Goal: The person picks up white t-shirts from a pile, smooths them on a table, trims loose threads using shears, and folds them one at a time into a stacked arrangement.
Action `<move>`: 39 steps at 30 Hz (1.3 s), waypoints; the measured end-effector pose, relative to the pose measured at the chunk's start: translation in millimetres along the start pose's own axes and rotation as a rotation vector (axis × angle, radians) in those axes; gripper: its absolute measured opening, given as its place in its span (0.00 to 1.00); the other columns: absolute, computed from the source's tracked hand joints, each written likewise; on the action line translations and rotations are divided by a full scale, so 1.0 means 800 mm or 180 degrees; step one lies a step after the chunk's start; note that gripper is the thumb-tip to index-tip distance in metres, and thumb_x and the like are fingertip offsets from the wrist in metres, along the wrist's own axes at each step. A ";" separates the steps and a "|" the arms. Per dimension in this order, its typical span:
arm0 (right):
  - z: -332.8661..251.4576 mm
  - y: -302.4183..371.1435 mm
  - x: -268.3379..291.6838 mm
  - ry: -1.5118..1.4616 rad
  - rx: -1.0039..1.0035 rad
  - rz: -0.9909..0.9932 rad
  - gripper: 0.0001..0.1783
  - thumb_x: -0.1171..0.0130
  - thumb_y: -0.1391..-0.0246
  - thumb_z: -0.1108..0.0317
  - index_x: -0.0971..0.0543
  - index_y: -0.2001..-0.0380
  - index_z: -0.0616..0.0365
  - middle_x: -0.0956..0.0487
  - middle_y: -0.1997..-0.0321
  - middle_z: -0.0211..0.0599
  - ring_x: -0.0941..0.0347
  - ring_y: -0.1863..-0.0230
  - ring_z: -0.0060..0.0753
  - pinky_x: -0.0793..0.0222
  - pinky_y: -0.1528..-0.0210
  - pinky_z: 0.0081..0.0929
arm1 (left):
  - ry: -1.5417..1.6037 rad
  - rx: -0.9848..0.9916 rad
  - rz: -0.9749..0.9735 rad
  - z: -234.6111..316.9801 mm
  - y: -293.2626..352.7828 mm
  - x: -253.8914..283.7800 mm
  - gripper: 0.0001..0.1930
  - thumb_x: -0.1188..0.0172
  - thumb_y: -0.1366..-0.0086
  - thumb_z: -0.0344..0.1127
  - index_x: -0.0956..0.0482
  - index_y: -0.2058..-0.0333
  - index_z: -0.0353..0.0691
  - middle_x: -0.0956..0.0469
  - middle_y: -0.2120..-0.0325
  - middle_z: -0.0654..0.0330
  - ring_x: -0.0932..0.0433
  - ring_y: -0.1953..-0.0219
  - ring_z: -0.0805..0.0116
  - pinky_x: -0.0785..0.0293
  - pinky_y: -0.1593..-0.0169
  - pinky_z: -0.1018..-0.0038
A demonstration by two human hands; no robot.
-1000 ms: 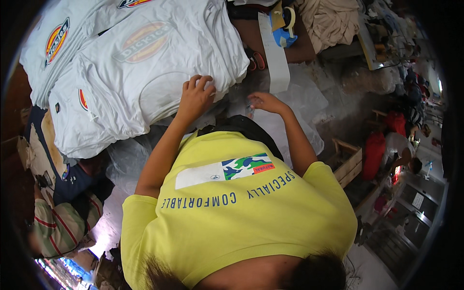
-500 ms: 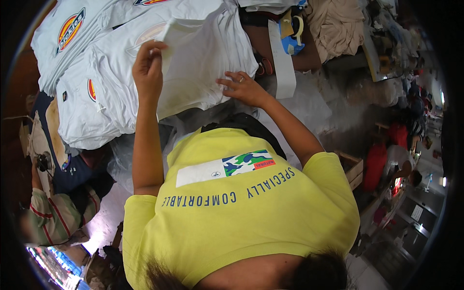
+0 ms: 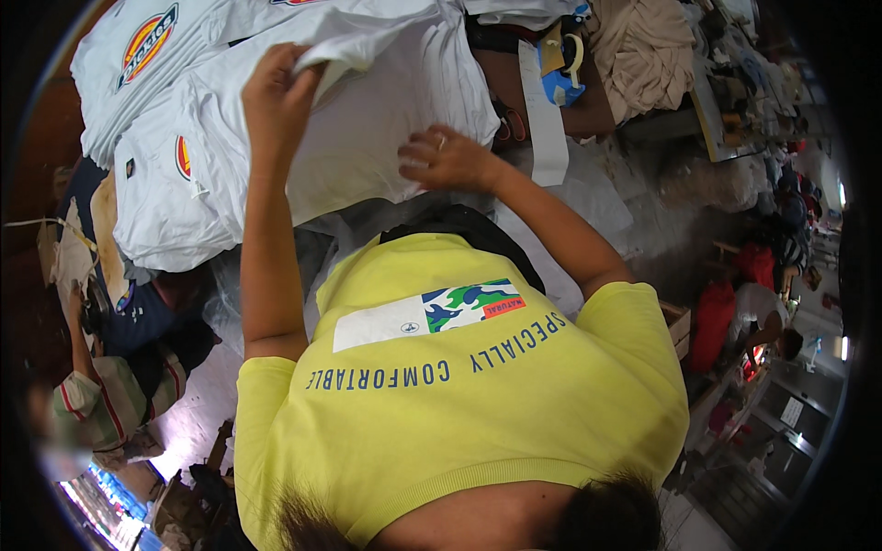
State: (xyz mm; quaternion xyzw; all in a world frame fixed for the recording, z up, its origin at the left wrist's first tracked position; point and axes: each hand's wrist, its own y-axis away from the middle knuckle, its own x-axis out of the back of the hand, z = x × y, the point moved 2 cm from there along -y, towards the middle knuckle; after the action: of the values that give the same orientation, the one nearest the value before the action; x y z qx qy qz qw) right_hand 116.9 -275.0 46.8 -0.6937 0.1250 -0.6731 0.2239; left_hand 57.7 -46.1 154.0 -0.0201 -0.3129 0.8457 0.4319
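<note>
Three white shirts (image 3: 303, 147), two hands (image 3: 276, 96)

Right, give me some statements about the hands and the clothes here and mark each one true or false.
1. The left hand grips a lifted fold of the white T-shirt. True.
2. The right hand holds scissors. False: it rests open on the white T-shirt.
3. Beige cloth is heaped to the right of the shirts. True.
4. The person wears a red T-shirt. False: it is a yellow T-shirt.
</note>
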 end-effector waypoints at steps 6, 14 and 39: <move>-0.001 0.035 -0.045 -0.0431 -0.0180 -0.0827 0.10 0.43 0.54 0.63 0.25 0.66 0.50 0.24 0.56 0.25 0.32 0.48 0.36 0.41 0.46 0.36 | -0.0179 0.0174 -0.0225 0.021 0.005 0.006 0.08 0.39 0.48 0.29 0.24 0.70 0.31 0.26 0.75 0.63 0.31 0.75 0.78 0.35 0.68 0.84; 0.036 -0.074 0.077 -0.3102 -0.1867 0.0692 0.09 0.42 0.53 0.74 0.25 0.66 0.59 0.23 0.66 0.36 0.26 0.62 0.29 0.33 0.56 0.26 | -0.0195 0.0460 -0.1293 0.027 0.033 -0.009 0.11 0.38 0.47 0.28 0.26 0.67 0.27 0.29 0.68 0.64 0.32 0.69 0.78 0.36 0.65 0.84; 0.017 0.080 -0.035 0.0431 -0.0350 -0.0856 0.14 0.39 0.60 0.65 0.26 0.66 0.48 0.29 0.58 0.29 0.36 0.53 0.36 0.40 0.56 0.33 | -0.0094 0.0906 -0.0272 0.027 0.030 0.013 0.11 0.37 0.45 0.36 0.24 0.75 0.32 0.37 0.85 0.72 0.42 0.81 0.85 0.47 0.78 0.85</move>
State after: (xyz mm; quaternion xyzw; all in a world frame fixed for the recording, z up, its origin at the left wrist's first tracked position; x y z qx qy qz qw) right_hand 136.6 -315.4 -8.7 -0.6684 0.0825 -0.7344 0.0845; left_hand 27.3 -59.4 160.6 0.0671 -0.1968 0.8626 0.4612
